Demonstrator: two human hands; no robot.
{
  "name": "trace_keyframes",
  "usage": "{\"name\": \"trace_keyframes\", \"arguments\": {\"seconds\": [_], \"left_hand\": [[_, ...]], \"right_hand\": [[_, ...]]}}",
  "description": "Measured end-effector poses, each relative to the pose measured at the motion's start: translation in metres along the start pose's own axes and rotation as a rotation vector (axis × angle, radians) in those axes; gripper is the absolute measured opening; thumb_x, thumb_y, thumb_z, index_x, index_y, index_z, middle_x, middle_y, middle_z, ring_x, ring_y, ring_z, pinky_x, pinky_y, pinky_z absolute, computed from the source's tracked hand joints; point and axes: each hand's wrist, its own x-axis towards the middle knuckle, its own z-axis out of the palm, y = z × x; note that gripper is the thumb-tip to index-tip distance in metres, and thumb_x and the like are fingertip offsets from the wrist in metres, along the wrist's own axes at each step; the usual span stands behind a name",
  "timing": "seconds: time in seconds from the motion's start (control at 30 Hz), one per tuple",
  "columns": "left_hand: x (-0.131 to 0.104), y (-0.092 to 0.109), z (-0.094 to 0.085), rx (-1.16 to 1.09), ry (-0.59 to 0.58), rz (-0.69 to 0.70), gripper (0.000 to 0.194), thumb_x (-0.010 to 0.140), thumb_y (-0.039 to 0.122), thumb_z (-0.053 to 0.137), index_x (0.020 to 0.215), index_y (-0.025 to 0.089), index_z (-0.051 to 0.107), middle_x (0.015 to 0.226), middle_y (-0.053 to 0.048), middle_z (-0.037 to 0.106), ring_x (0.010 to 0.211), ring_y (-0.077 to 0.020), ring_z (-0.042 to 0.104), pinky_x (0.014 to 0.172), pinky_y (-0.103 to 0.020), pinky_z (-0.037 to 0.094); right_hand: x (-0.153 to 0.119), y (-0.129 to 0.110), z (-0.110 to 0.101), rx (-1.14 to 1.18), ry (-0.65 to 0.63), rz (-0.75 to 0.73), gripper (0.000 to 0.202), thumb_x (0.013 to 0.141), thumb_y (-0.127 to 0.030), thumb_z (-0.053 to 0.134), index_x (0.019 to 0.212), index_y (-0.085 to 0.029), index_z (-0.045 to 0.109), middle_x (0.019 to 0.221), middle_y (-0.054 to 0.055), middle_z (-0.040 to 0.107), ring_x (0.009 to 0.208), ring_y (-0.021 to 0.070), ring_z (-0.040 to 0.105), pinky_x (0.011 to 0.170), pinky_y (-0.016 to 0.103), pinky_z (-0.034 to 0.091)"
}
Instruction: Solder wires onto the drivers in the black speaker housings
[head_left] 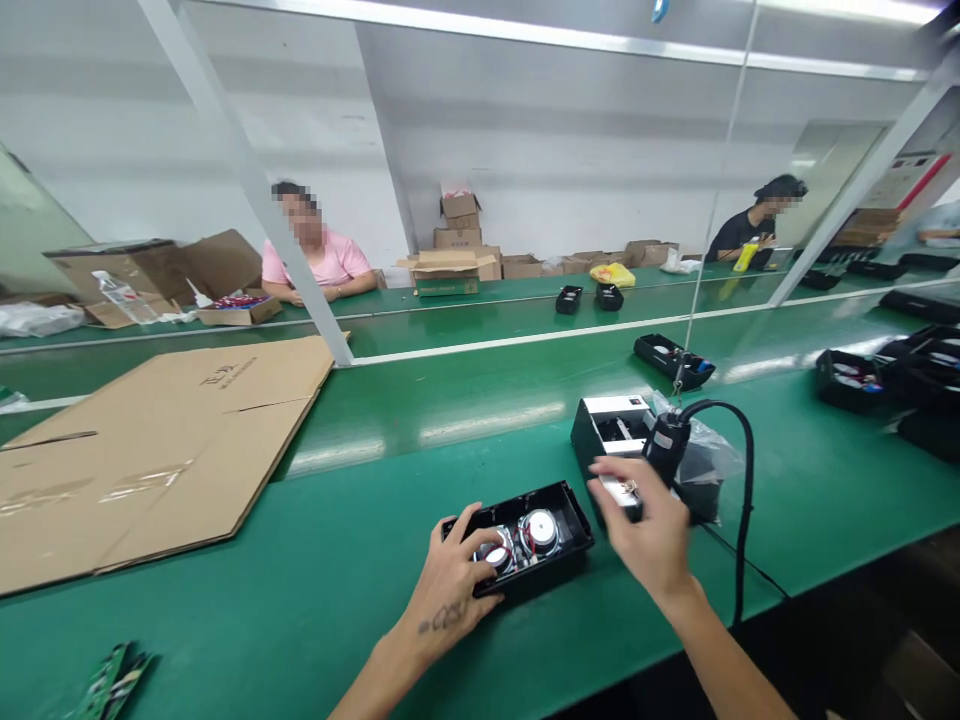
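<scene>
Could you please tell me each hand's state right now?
Left hand: holding the black speaker case.
Right hand: fingers curled near the white-topped box; grip unclear.

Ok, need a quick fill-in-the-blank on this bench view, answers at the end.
The bench surface is ____.
The black case at the left hand contains ____ round speakers.
The flattened cardboard lies to the ____ of that case.
The hand nearest the hanging black tool is the ____ one.

Missing: green; two; left; right.

Green bench [330, 620] bearing flattened cardboard [172, 440], black housings [671, 362]
</scene>
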Motion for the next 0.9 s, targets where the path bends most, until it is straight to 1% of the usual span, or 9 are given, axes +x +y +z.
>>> {"name": "trace_keyframes", "arguments": {"seconds": [0.07,0.1,0.2,0.3,0.4,0.53,0.6,0.77,0.9], "left_hand": [[-0.004,-0.004,0.009,0.07,0.075,0.07,0.012,0.075,0.025,0.088,0.084,0.027,0.08,0.13,-0.003,0.075,0.151,-0.0473,0.04,0.114,-0.075,0.031],[-0.005,-0.006,0.011,0.083,0.097,0.086,0.014,0.075,0.026,0.089,0.085,0.027,0.08,0.131,-0.002,0.075,0.15,-0.0475,0.042,0.113,-0.075,0.032],[-0.005,-0.011,0.015,0.102,0.117,0.105,0.017,0.073,0.026,0.091,0.085,0.028,0.079,0.131,-0.001,0.075,0.148,-0.0482,0.045,0.111,-0.076,0.036],[-0.004,-0.015,0.017,0.127,0.13,0.119,0.015,0.074,0.025,0.089,0.083,0.028,0.077,0.131,-0.001,0.075,0.148,-0.0479,0.045,0.11,-0.075,0.037],[-0.004,-0.02,0.023,0.161,0.186,0.168,0.016,0.072,0.022,0.088,0.08,0.028,0.076,0.128,0.0,0.077,0.148,-0.0478,0.046,0.107,-0.073,0.039],[-0.009,-0.023,0.033,0.225,0.258,0.187,0.014,0.072,0.023,0.086,0.079,0.029,0.075,0.124,-0.001,0.078,0.145,-0.0457,0.048,0.106,-0.067,0.04],[-0.014,-0.02,0.038,0.255,0.283,0.195,0.013,0.072,0.024,0.084,0.077,0.03,0.074,0.122,0.0,0.078,0.143,-0.0449,0.049,0.104,-0.065,0.04],[-0.023,-0.002,0.043,0.272,0.326,0.194,0.012,0.073,0.022,0.08,0.077,0.031,0.074,0.119,0.002,0.079,0.142,-0.0436,0.05,0.102,-0.063,0.04],[-0.022,0.005,0.042,0.244,0.344,0.205,0.015,0.07,0.02,0.081,0.076,0.032,0.074,0.116,0.003,0.08,0.14,-0.0428,0.052,0.1,-0.061,0.039]], "right_hand": [[-0.002,0.024,-0.02,-0.067,0.388,0.072,0.036,0.091,-0.038,0.072,0.122,-0.022,0.066,0.114,0.012,0.071,0.106,0.0273,0.068,0.091,0.044,0.057],[-0.001,0.036,-0.027,-0.096,0.424,0.151,0.049,0.091,-0.043,0.071,0.134,-0.021,0.06,0.125,0.014,0.068,0.114,0.0291,0.066,0.095,0.046,0.056],[0.007,0.061,-0.038,-0.082,0.194,0.421,0.061,0.095,-0.056,0.06,0.146,-0.022,0.052,0.141,0.016,0.064,0.128,0.0331,0.062,0.107,0.053,0.051],[0.01,0.07,-0.038,0.06,0.034,0.554,0.05,0.087,-0.06,0.07,0.119,-0.021,0.064,0.114,0.011,0.077,0.109,0.0313,0.071,0.098,0.048,0.055],[0.003,0.07,-0.033,0.252,0.076,0.527,0.042,0.078,-0.05,0.082,0.103,-0.023,0.061,0.083,0.001,0.075,0.08,0.0221,0.071,0.079,0.037,0.058],[-0.005,0.069,-0.033,0.335,0.037,0.499,0.035,0.081,-0.045,0.08,0.098,-0.022,0.062,0.055,-0.009,0.058,0.05,0.0143,0.055,0.058,0.032,0.049],[0.0,0.067,-0.04,0.352,0.07,0.492,0.034,0.081,-0.046,0.081,0.093,-0.022,0.06,0.052,-0.009,0.055,0.047,0.0132,0.051,0.055,0.031,0.046],[0.029,0.054,-0.06,0.358,0.36,0.336,0.037,0.08,-0.043,0.083,0.1,-0.025,0.058,0.059,-0.009,0.063,0.053,0.0135,0.06,0.068,0.032,0.053],[0.046,0.046,-0.055,0.328,0.308,0.304,0.034,0.082,-0.044,0.081,0.097,-0.024,0.058,0.054,-0.01,0.061,0.049,0.0138,0.057,0.062,0.032,0.052]]}}
